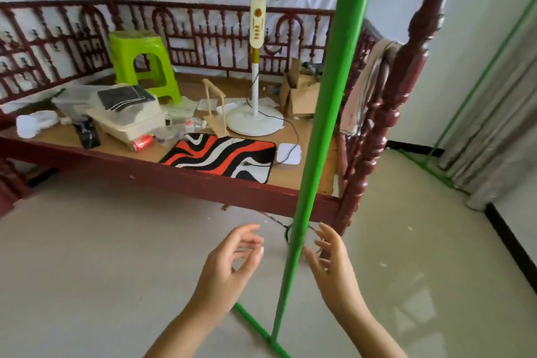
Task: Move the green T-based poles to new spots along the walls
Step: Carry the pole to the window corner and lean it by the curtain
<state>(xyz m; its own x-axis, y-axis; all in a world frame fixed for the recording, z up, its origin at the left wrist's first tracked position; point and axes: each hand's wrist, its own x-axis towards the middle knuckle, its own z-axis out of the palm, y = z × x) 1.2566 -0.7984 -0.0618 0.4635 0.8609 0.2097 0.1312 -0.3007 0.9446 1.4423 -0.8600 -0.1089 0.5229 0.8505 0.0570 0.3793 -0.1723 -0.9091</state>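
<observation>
A green pole (328, 96) stands upright right in front of me, rising from its green T-base bar (255, 325) on the floor at the bottom middle. My left hand (229, 264) is open just left of the pole, fingers spread, not touching it. On the pole's right side my right hand (331, 264) is open too, its fingers close to the shaft but apart from it. A second green pole (479, 78) leans up along the grey curtain at the right, with its base bar (427, 166) on the floor by the wall.
A dark red wooden bed frame (203, 183) stands directly behind the pole, its carved corner post (386, 113) just to the right. On its board are a standing fan (255, 67), a lime green stool (142, 67), boxes and clutter. A grey curtain (494, 136) hangs at the right wall.
</observation>
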